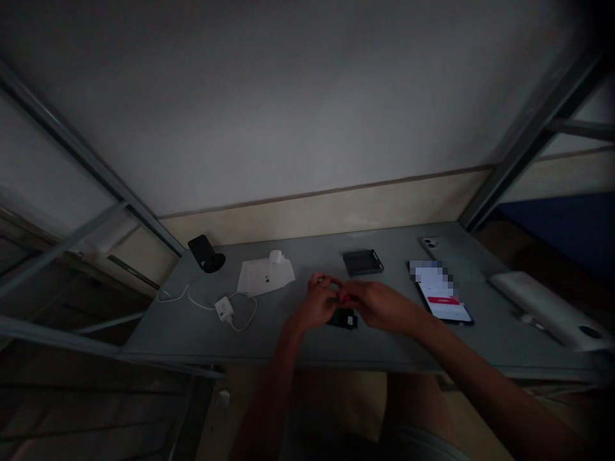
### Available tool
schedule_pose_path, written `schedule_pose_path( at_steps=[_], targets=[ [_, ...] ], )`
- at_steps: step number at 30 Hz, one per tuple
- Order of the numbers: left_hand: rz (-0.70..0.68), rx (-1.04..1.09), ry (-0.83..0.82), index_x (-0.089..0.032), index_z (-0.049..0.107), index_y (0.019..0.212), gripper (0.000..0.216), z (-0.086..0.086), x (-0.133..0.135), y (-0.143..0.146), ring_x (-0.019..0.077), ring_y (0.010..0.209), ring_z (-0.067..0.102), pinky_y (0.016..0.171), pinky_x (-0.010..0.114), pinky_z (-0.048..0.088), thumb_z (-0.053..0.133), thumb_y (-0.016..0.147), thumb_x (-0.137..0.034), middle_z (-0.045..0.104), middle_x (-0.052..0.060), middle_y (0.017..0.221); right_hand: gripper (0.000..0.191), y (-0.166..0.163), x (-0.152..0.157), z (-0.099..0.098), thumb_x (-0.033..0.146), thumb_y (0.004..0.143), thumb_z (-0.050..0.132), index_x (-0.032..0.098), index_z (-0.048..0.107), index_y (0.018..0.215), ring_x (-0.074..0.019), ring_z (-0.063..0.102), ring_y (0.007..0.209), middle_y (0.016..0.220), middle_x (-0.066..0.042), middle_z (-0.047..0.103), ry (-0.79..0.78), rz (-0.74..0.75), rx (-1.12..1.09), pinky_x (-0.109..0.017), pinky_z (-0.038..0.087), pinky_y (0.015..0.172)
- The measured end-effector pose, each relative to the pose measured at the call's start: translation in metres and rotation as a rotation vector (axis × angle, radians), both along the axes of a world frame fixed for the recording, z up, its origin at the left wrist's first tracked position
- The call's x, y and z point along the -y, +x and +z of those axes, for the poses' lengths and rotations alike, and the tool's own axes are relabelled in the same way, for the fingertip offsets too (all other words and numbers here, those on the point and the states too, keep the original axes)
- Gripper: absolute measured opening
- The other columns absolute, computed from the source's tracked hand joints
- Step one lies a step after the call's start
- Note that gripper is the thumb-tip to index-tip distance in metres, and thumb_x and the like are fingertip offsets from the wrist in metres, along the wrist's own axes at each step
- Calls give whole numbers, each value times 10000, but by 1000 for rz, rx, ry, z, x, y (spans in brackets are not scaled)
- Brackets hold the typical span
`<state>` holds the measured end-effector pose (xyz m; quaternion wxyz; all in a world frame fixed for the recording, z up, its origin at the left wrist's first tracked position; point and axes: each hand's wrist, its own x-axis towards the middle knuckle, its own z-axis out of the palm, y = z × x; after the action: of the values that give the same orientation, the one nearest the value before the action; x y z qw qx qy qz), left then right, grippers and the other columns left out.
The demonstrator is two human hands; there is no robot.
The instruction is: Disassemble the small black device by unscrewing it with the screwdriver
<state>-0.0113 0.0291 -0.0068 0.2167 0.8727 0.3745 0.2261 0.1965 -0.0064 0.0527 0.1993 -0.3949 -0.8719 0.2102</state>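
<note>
Grey table (192,326): left hand (318,303) and right hand (379,305) meet over black box (344,319), fingers' grip unclear.

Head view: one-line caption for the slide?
Left hand and right hand meet over a small black item on a grey table, lit phone at right, white charger at left.

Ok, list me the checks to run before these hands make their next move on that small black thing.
1. Left hand and right hand in view, meeting: ok.
2. Small black item lies on the table beneath them: ok.
3. Grip on it: cannot tell, too dark.
4. Room by the right wrist: lit phone lies close: not ok.
5. White charger apart from the left hand: ok.
</note>
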Motion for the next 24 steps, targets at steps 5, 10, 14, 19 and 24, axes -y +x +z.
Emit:
schedule_pose_path(
  at_steps=[5, 10, 14, 19, 24],
  targets=[
    [5, 51, -13, -266, 760, 1065, 229, 6, 6, -2, 248, 1267, 444, 1128, 419, 337, 740, 871, -384, 628, 44, 1316, 139, -1, -5, -2, 225, 951, 572, 181, 662, 1048, -223, 706, 811, 922, -88, 749, 54, -81, 99, -285, 426, 681],
    [47, 36, 10, -238, 778, 927, 96, -1, 6, 0, 240, 1234, 475, 1130, 416, 335, 709, 900, -300, 688, 53, 1176, 256, -4, 1, 1, 351, 990, 557, 173, 653, 1146, -249, 708, 874, 1039, -126, 728, 116, -94, 144, -313, 460, 723],
    [38, 10, -17, -256, 791, 907, 95, -9, 5, -1, 251, 1281, 453, 1132, 438, 326, 701, 907, -283, 686, 58, 1190, 247, -1, 5, 3, 130, 939, 516, 201, 633, 1145, -205, 694, 910, 1075, -90, 703, 71, -14, 40, -296, 474, 787],
    [20, 16, -47, -261, 780, 923, 78, -5, 11, 0, 233, 1239, 490, 1117, 421, 340, 705, 905, -275, 698, 44, 1133, 170, 0, 1, 0, 88, 886, 526, 194, 630, 970, -196, 668, 823, 961, -67, 681, 58, -21, 68, -291, 438, 733],
    [61, 91, -32, -223, 751, 996, 129, -5, 15, 3, 220, 1133, 565, 1030, 387, 402, 688, 920, -305, 713, 51, 1116, 101, -6, 3, 4, 202, 949, 543, 198, 643, 965, -205, 665, 782, 937, -66, 679, 93, -114, 145, -293, 406, 671]
  ],
)
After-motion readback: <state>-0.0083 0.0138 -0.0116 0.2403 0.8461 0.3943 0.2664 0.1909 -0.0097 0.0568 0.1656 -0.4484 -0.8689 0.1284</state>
